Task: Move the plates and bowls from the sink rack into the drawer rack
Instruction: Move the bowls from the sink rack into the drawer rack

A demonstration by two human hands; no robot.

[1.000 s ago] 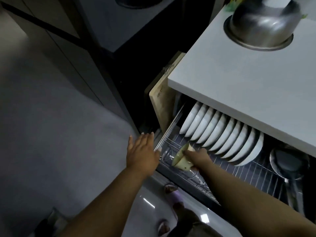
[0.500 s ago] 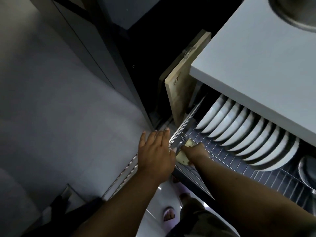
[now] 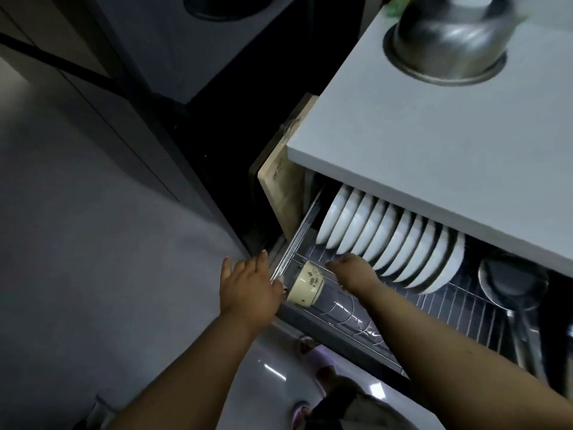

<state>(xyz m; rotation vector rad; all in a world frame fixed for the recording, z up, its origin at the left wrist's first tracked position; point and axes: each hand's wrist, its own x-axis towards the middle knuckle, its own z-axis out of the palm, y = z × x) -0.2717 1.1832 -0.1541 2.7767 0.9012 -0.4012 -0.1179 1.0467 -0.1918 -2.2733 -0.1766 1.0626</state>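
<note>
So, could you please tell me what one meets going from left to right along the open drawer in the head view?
Left hand → cream cup lying on its side → right hand → row of white plates standing on edge → metal ladle.

Small dark mark on the wooden cutting board (image 3: 280,193), too blurred to read

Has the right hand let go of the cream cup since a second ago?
Yes. The right hand has come off the cream cup, shifting toward the row of white plates; the cup lies in the drawer rack.
</note>
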